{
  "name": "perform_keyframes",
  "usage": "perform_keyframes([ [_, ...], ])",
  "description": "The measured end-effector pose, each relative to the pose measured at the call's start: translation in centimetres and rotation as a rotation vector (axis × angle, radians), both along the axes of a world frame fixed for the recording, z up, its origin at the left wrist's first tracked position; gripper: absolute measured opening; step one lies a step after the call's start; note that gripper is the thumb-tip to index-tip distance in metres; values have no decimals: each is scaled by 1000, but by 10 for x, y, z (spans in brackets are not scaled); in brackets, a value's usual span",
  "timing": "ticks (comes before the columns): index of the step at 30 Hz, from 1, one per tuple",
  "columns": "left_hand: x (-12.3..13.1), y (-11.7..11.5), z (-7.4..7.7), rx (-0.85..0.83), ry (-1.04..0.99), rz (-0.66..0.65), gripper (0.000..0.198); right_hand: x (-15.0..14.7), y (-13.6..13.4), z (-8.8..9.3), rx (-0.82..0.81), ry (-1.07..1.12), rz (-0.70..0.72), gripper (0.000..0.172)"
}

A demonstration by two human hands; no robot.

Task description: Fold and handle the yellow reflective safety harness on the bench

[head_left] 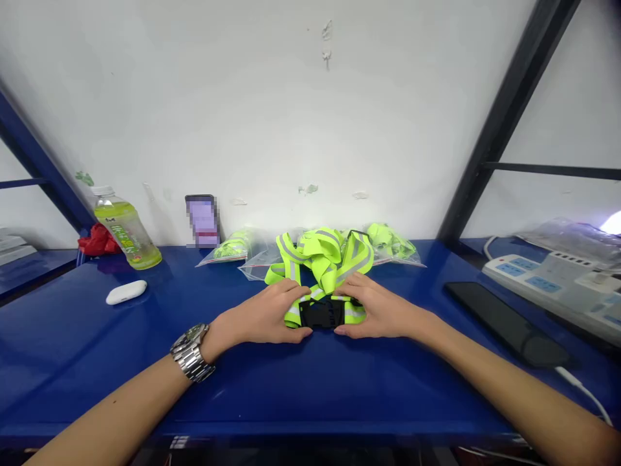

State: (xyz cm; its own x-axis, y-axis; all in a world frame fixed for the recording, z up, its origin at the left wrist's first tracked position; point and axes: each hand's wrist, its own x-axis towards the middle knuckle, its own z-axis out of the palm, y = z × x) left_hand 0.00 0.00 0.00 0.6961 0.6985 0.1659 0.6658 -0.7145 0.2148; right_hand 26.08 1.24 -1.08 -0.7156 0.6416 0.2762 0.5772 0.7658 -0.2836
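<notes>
1. Near the front edge of the desk (97,362), a lime reflective safety vest (323,259) lies bunched at centre
2. On the left hand (262,314), fingers clench a strap beside the black plastic buckle (323,312)
3. On the right hand (381,310), fingers clench the buckle's other side

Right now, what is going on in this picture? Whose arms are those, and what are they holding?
This picture comes from a camera worn on a person's head, so you see what they see, looking forward and down. Those are their own arms: the left hand, with a metal watch on the wrist, and the right hand. Both hands hold a bundle of bright yellow reflective straps with a black piece in the middle. They are on a blue table. Behind the straps lie clear plastic bags with more yellow inside. Nearby are a bottle, a white case, a phone and a power strip.
</notes>
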Motion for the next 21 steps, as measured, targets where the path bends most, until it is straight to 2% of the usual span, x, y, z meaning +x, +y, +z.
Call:
perform_keyframes([
  [6, 0, 0, 2, -2, -74, 2, 60, 3, 3, 4, -6, 93, 31, 47],
  [12, 4, 0, 12, 94, -156, 16, 54, 7, 0, 15, 70, 204, -2, 47],
  [16, 1, 1, 12, 155, -189, -8, 53, 11, 1, 17, 116, 231, -5, 46],
  [21, -14, 9, 13, 280, -252, 29, 51, 32, 8, 22, 189, 319, -111, 41],
])
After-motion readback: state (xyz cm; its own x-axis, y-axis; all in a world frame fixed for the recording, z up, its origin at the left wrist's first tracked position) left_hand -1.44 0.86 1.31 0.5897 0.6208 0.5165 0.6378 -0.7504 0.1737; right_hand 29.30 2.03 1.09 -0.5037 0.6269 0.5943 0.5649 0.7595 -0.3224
